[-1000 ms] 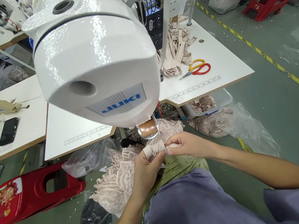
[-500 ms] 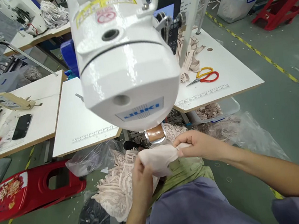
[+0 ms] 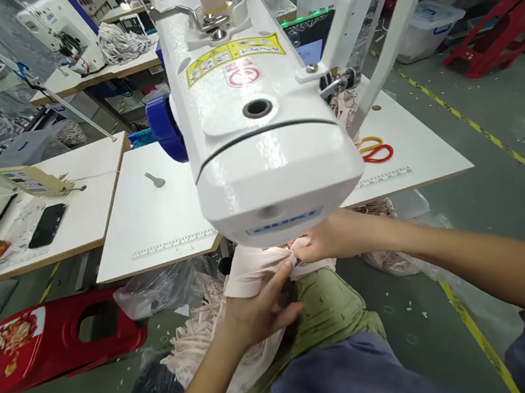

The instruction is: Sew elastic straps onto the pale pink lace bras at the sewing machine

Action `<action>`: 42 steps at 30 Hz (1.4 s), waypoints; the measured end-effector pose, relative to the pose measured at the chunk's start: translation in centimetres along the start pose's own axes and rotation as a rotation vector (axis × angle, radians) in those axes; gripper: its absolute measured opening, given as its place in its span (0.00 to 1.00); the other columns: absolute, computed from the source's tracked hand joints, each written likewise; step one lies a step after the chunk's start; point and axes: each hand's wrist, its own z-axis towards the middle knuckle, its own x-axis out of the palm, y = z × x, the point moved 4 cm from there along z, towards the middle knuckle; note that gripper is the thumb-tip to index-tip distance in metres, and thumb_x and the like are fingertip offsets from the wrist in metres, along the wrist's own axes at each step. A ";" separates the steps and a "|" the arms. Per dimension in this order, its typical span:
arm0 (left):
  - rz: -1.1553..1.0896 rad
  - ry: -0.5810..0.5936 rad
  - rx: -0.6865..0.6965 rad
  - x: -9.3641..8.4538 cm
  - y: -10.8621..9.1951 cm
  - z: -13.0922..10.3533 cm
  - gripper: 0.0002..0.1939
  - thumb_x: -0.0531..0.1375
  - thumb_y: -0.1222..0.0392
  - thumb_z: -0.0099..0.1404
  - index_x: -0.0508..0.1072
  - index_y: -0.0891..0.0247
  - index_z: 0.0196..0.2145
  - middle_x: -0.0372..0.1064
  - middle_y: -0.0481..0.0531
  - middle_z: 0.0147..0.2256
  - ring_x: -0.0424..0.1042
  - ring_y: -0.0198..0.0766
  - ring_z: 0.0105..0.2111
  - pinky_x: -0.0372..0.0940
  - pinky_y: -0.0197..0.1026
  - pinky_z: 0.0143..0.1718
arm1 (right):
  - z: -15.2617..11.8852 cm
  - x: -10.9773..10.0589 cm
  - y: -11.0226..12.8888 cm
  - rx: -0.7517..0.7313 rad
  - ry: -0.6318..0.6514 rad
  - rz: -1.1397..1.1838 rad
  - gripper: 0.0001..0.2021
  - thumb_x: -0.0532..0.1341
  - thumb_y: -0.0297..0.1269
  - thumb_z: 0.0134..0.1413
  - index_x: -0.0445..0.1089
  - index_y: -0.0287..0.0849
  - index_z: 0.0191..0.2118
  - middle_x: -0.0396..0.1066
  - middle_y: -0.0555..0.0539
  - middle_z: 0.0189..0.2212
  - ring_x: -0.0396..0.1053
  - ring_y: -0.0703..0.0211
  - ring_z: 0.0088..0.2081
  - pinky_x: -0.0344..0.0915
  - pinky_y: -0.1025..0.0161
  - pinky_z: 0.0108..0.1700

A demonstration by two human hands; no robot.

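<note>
And now I've brought my left hand (image 3: pixel 257 312) in beside my right hand (image 3: pixel 330 238), which pinches the cloth (image 3: pixel 255 268) just below the sewing machine (image 3: pixel 273 172), so both seem to work one spot, though I can't tell the left's grip.

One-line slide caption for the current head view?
Right hand holds pale fabric, left hand against it, at a white sewing machine.
</note>
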 end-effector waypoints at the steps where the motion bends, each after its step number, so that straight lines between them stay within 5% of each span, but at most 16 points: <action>1: 0.042 0.027 0.019 0.2 0.4 0.1 0.31 0.65 0.54 0.63 0.67 0.59 0.62 0.74 0.60 0.52 0.73 0.51 0.53 0.61 0.48 0.61 | 0.0 0.1 0.1 0.021 0.027 -0.028 0.07 0.58 0.31 0.46 0.63 0.42 0.21 0.59 0.53 0.17 0.52 0.64 0.23 0.47 0.64 0.27; 6: 0.091 0.105 0.050 0.8 1.4 0.8 0.23 0.64 0.56 0.65 0.73 0.57 0.57 0.76 0.57 0.49 0.75 0.50 0.49 0.64 0.47 0.59 | 0.0 -0.1 0.8 0.071 0.060 -0.132 0.15 0.59 0.29 0.47 0.51 0.42 0.17 0.49 0.55 0.15 0.44 0.66 0.21 0.42 0.61 0.26; 9: 0.099 0.083 0.039 0.6 1.1 1.0 0.24 0.63 0.57 0.65 0.71 0.57 0.59 0.76 0.58 0.49 0.76 0.50 0.48 0.67 0.47 0.56 | -0.5 0.3 0.3 0.061 0.023 -0.128 0.11 0.59 0.29 0.50 0.60 0.42 0.19 0.55 0.54 0.16 0.48 0.66 0.21 0.44 0.62 0.25; 12: 0.086 0.075 -0.034 0.5 0.4 1.3 0.26 0.60 0.58 0.67 0.67 0.59 0.62 0.77 0.57 0.46 0.76 0.47 0.45 0.70 0.44 0.51 | -1.6 1.1 -0.5 -0.038 -0.177 -0.115 0.06 0.60 0.34 0.56 0.73 0.41 0.37 0.73 0.46 0.33 0.66 0.58 0.31 0.58 0.63 0.33; 15: 0.139 0.079 -0.112 0.5 -0.5 1.5 0.24 0.58 0.59 0.68 0.65 0.60 0.61 0.77 0.56 0.45 0.76 0.46 0.42 0.72 0.43 0.46 | -2.9 1.9 -1.4 -0.145 -0.388 -0.131 0.10 0.58 0.38 0.63 0.75 0.41 0.44 0.72 0.39 0.49 0.69 0.47 0.48 0.63 0.53 0.49; 24: 0.194 0.071 -0.160 0.3 -1.7 2.4 0.22 0.56 0.62 0.69 0.66 0.63 0.60 0.76 0.57 0.44 0.76 0.46 0.42 0.72 0.43 0.44 | -2.5 1.7 -1.8 -0.140 -0.355 -0.003 0.07 0.60 0.31 0.61 0.77 0.45 0.35 0.75 0.47 0.40 0.71 0.52 0.46 0.65 0.53 0.52; 29: 0.268 0.100 -0.217 0.5 -2.3 2.5 0.22 0.56 0.62 0.69 0.67 0.61 0.60 0.76 0.58 0.44 0.76 0.47 0.41 0.72 0.42 0.38 | -3.8 2.6 -1.7 -0.250 -0.601 -0.146 0.08 0.57 0.34 0.65 0.75 0.44 0.39 0.74 0.44 0.41 0.70 0.54 0.46 0.66 0.56 0.51; 34: 0.136 0.149 -0.239 0.0 -1.5 1.5 0.23 0.54 0.58 0.71 0.64 0.59 0.63 0.77 0.57 0.44 0.77 0.42 0.36 0.72 0.38 0.35 | -4.7 3.5 -1.1 -0.455 -0.717 -0.353 0.12 0.57 0.24 0.60 0.74 0.44 0.43 0.75 0.47 0.37 0.69 0.57 0.45 0.65 0.58 0.49; 39: 0.038 0.179 -0.133 -0.7 -0.6 1.8 0.22 0.54 0.63 0.71 0.65 0.57 0.62 0.77 0.54 0.44 0.77 0.38 0.38 0.72 0.36 0.41 | -5.0 3.4 -1.2 -0.420 -0.716 -0.425 0.12 0.57 0.24 0.59 0.75 0.47 0.41 0.73 0.48 0.32 0.68 0.56 0.40 0.65 0.57 0.46; 42: 0.092 0.128 -0.125 -0.6 -1.0 2.5 0.22 0.53 0.65 0.70 0.68 0.59 0.60 0.77 0.56 0.44 0.76 0.43 0.44 0.70 0.41 0.47 | -5.0 3.9 -2.5 -0.263 -0.626 -0.121 0.12 0.55 0.29 0.63 0.74 0.47 0.46 0.71 0.48 0.32 0.69 0.58 0.35 0.67 0.60 0.39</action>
